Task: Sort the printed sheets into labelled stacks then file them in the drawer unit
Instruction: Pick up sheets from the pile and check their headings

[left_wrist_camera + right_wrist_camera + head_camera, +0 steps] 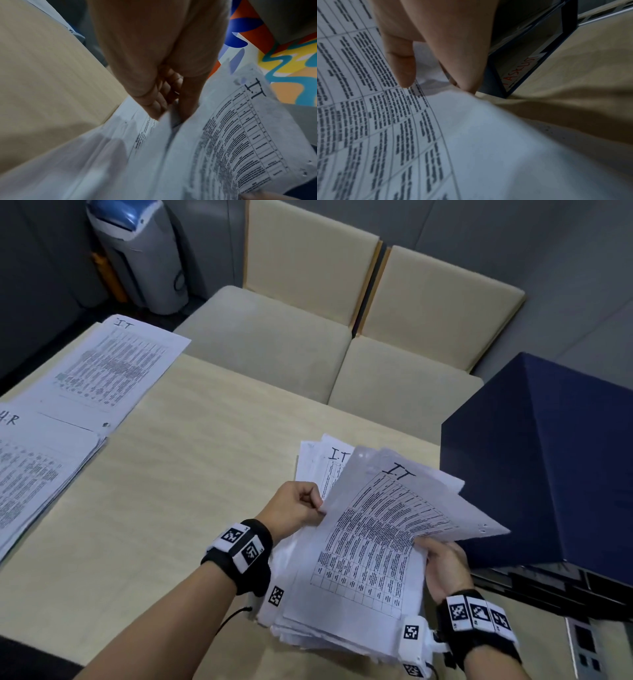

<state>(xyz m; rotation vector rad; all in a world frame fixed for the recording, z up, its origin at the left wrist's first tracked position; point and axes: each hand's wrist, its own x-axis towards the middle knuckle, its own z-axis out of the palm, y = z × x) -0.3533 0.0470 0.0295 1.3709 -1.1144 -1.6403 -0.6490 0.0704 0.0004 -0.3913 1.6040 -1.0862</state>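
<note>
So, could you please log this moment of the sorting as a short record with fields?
held sheet: top sheet marked I.T, lifted off the unsorted pile
left hand: pinches the sheet's left edge
right hand: holds the sheet's right edge, thumb on top
next sheet below: also marked I.T
sorted stacks: I.T stack at far left of the table; H.R stack nearer, overlapping it
drawer unit: dark blue, right of the pile
filing: not yet begun, as far as shown
</note>
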